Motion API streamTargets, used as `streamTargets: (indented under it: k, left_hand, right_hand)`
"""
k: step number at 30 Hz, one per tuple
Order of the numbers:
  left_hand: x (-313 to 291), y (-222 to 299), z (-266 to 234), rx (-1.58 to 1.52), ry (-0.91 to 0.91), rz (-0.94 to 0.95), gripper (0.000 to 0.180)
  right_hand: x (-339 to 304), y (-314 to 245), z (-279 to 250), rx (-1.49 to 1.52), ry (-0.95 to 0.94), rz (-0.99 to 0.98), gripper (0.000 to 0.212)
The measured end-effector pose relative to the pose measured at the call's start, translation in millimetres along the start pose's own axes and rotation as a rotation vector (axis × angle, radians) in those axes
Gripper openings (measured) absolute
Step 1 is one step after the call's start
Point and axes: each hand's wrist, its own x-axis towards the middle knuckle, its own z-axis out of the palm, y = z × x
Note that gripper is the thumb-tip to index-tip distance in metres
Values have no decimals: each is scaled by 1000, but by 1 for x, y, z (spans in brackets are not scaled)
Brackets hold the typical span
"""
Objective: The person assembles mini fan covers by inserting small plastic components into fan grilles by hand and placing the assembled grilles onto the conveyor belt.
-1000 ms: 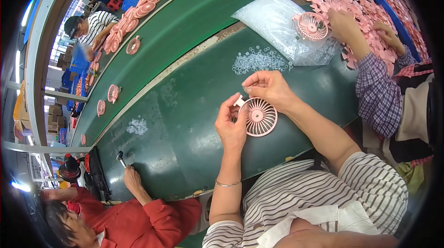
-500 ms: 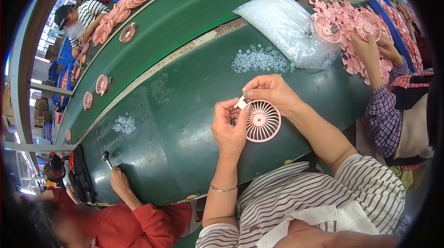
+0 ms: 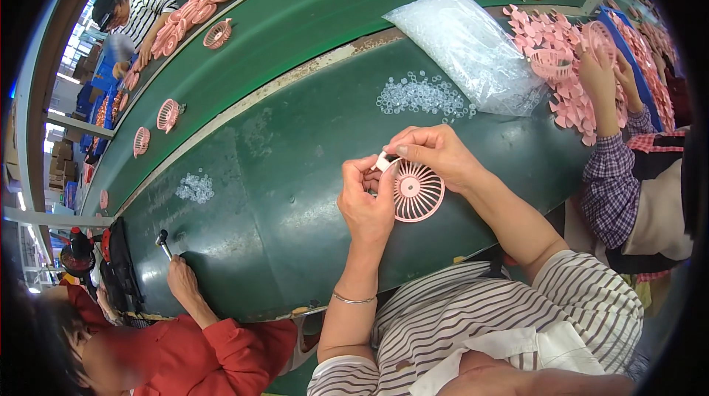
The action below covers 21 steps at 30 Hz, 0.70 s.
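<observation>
Above the green worktop, my left hand [image 3: 368, 200] is closed round the left edge of a round pink fan guard [image 3: 425, 190] with slatted ribs. A small white piece [image 3: 383, 162], dark at its top, sits at the guard's upper left between my fingers. From above, the thumb and forefinger of my right hand [image 3: 437, 154] pinch at that white piece's upper end, while the palm is beside the guard's rim. My fingers hide how the white piece and the guard meet.
Small clear rings [image 3: 425, 96] lie heaped beyond my hands, beside a bulging clear bag [image 3: 473, 49]. Another ring heap [image 3: 195, 188] is at left. A co-worker's hand holds a hammer [image 3: 164, 242]. Pink fan blades [image 3: 572, 111] are piled right, near another worker's hands. Guards [image 3: 168, 115] stand on the belt.
My fingers have shifted slightly at the white piece, and more of its dark top shows. The co-worker at right has tilted a pink guard. The whole view has shifted a little.
</observation>
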Motion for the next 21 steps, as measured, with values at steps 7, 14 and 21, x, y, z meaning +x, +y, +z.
streamTargets:
  k: [7,14,21]
  left_hand:
    - [6,8,-2,46,3,-25,28]
    - [5,-7,-1,-14,-13,90,26]
    - [0,-7,-1,-12,-108,149,23]
  right_hand:
    - [-3,1,5,-215,-50,-158,20]
    - [2,-1,1,43,-24,52,24]
    - [9,11,-12,176,7,242,34]
